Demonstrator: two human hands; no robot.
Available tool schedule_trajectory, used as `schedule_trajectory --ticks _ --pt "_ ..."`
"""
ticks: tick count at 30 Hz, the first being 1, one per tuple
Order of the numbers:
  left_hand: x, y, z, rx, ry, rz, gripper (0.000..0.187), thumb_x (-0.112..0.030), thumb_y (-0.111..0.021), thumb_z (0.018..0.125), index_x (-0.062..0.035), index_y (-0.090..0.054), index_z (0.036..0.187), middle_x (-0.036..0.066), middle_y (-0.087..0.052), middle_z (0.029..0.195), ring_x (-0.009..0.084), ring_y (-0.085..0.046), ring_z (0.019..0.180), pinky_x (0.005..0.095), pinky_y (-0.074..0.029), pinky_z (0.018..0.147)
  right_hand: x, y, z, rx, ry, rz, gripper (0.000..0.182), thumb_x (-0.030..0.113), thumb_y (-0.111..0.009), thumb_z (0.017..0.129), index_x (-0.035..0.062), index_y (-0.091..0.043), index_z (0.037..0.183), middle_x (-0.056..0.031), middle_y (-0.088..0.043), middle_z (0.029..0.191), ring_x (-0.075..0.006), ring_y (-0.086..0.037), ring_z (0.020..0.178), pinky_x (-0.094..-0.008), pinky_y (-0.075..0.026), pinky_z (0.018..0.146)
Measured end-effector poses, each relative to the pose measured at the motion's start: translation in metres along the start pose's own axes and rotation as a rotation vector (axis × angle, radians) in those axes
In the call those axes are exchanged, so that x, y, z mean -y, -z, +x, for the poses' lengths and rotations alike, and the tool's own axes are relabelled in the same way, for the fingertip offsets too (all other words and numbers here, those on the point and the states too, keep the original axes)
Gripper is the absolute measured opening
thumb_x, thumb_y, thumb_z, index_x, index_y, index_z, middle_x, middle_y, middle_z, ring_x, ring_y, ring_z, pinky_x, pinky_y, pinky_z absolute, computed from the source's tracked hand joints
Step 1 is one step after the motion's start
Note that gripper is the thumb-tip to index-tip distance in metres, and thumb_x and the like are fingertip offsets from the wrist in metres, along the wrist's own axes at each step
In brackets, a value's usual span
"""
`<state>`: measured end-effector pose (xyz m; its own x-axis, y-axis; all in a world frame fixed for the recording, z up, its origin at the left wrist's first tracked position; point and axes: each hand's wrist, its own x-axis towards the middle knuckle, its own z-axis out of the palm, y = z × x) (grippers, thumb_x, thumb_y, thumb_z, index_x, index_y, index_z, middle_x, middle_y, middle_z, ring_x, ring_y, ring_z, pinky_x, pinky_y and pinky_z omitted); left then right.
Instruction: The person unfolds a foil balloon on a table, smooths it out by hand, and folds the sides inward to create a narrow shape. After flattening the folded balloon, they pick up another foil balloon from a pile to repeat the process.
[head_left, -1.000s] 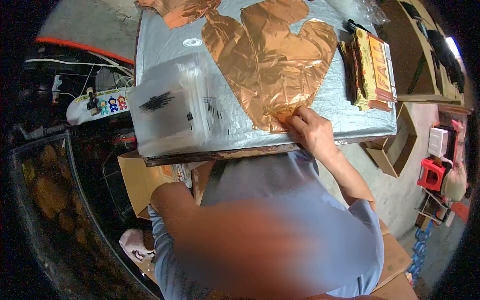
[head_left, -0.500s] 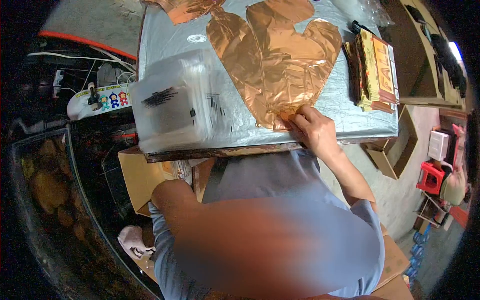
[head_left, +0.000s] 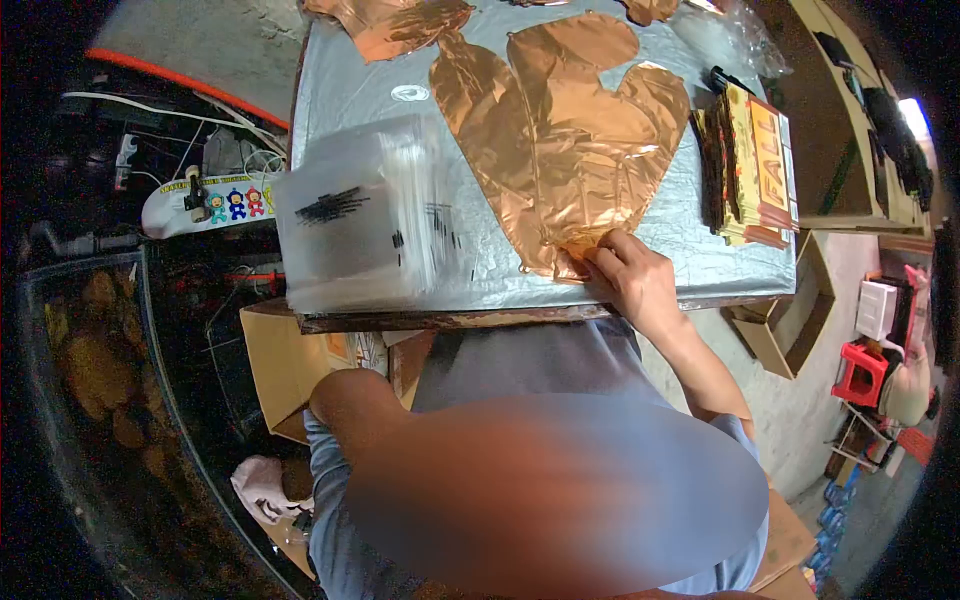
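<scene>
A flat, uninflated copper-coloured foil balloon (head_left: 570,150) with rounded lobes lies on the silver-covered table (head_left: 480,290). At its narrow lower end, near the table's front edge, my right hand (head_left: 638,278) has its fingers closed on the crumpled foil. My thumb and fingertips are partly hidden there. My left forearm bends down below the table on the left, and my left hand is out of sight. Left of the balloon sits a stack of clear plastic bags (head_left: 350,220) with black print.
On the table's right lies a pile of printed cards (head_left: 750,165) reading "FALL". More copper foil (head_left: 395,25) and clear plastic wrap (head_left: 735,40) are at the back. An open cardboard box (head_left: 285,365) stands below left; another carton (head_left: 785,310) is at right.
The whole view has shifted, so the table sits slightly lower in the picture. My right hand keeps its hold on the balloon's lower end, with little other movement.
</scene>
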<state>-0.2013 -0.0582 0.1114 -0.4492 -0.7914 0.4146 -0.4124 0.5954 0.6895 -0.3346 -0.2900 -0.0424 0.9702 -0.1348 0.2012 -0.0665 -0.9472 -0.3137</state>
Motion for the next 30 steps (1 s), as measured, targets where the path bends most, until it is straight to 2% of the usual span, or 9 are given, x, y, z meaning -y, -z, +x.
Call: schedule_trajectory --ticks 4,6,10,12,30 --pt "-0.0002 -0.0013 -0.0005 0.006 -0.001 -0.004 0.045 -0.022 -0.05 0.099 -0.0075 -0.062 0.141 0.01 -0.067 0.133 0.0173 -0.07 0.096 0.0303 -0.06 0.088 0.0004 0.0007 0.0008 0.02 0.001 -0.014 0.017 0.013 -0.077 0.081 0.0076 -0.073 0.097 -0.0065 -0.063 0.09 -0.0257 -0.069 0.081 -0.0375 -0.057 0.063" --pt "-0.0004 -0.0073 -0.0005 -0.118 0.003 -0.034 0.057 -0.023 -0.059 0.084 -0.004 -0.059 0.137 0.009 -0.063 0.122 0.0182 -0.064 0.09 0.0304 -0.058 0.077 0.0008 0.0012 0.0008 0.017 0.002 -0.002 0.017 0.013 -0.077 0.081 0.0075 -0.073 0.096 -0.0066 -0.063 0.09 -0.0257 -0.069 0.081 -0.0376 -0.057 0.063" --pt "-0.0006 -0.0051 -0.0014 -0.109 0.006 -0.038 0.056 -0.022 -0.059 0.084 -0.004 -0.059 0.137 0.009 -0.063 0.122 0.018 -0.064 0.09 0.0302 -0.058 0.077 -0.0005 -0.0003 -0.0007 0.012 0.01 -0.007 0.016 0.014 -0.077 0.082 0.0071 -0.072 0.096 -0.0065 -0.063 0.089 -0.0257 -0.069 0.08 -0.0381 -0.057 0.063" --pt "0.0004 -0.0004 -0.0017 -0.002 -0.005 -0.011 0.047 -0.021 -0.051 0.098 -0.0052 -0.061 0.141 0.011 -0.067 0.133 0.0185 -0.07 0.096 0.0311 -0.061 0.087 0.0002 -0.0004 -0.0006 0.009 0.01 -0.004 0.016 0.013 -0.077 0.082 0.0073 -0.072 0.096 -0.0063 -0.063 0.089 -0.0257 -0.069 0.08 -0.0383 -0.056 0.063" --pt "0.0027 -0.0007 -0.0016 -0.011 -0.023 -0.026 0.046 -0.018 -0.053 0.096 -0.0057 -0.063 0.14 0.012 -0.066 0.134 0.0185 -0.07 0.096 0.0307 -0.06 0.086 0.0022 -0.0011 -0.001 0.022 -0.001 0.013 0.015 0.015 -0.077 0.084 0.0087 -0.072 0.097 -0.006 -0.062 0.087 -0.0256 -0.068 0.075 -0.0387 -0.056 0.061"
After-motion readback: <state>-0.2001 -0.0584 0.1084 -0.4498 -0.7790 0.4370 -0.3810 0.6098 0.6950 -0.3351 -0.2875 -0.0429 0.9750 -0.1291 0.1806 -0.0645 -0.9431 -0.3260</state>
